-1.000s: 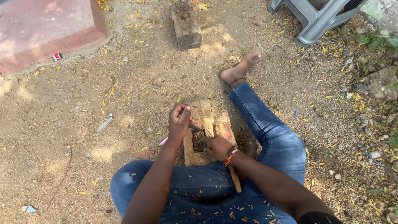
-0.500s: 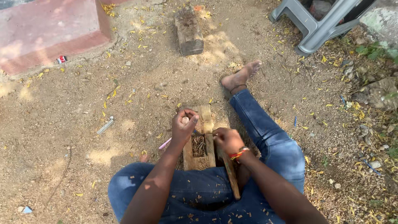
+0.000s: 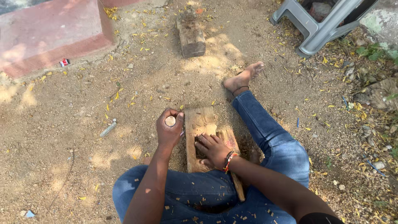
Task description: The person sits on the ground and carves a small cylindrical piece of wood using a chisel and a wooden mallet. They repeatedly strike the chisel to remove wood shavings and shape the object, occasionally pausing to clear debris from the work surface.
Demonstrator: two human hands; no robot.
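Sandy ground [image 3: 83, 137] lies all around. On it, between the person's legs, lies a wooden plank [image 3: 199, 124]. The left hand [image 3: 169, 128] is closed tight around a round-ended wooden handle [image 3: 170, 121]; its lower part is hidden. The right hand [image 3: 213, 148] rests half open on the plank.

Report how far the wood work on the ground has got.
Done: wood chips litter the jeans, so some cutting has happened. In hand: the left hand grips a round-ended handle upright beside the plank; the right hand presses the plank down. What is left cannot be judged.
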